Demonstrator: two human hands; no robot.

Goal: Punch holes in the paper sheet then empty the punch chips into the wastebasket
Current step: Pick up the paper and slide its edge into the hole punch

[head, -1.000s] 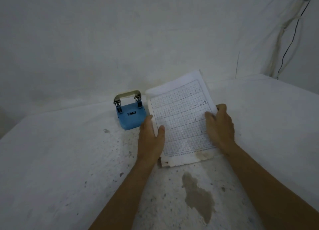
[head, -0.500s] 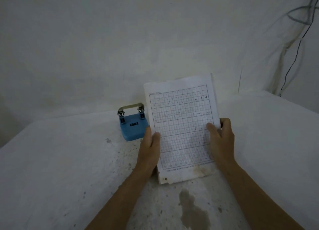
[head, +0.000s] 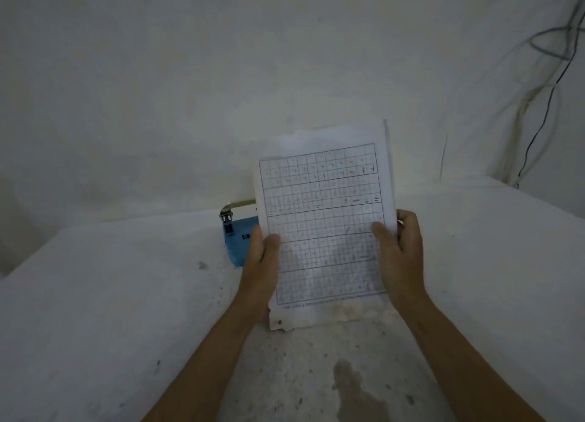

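I hold a white paper sheet (head: 326, 213) printed with a grid, raised almost upright over the white table (head: 95, 295). My left hand (head: 261, 260) grips its left edge and my right hand (head: 400, 254) grips its right edge. The sheet's bottom edge is stained and torn, with a small hole near the lower left corner. A blue hole punch (head: 235, 235) with a metal lever stands on the table behind my left hand, its right part hidden by the paper. No wastebasket is in view.
A white wall (head: 221, 73) rises close behind the table. Cables (head: 544, 105) hang down the wall at the far right. A dark wet stain (head: 351, 387) and scattered specks mark the table in front of me.
The sheet has been lifted off the table and tipped upright in both hands. It now covers the right part of the punch.
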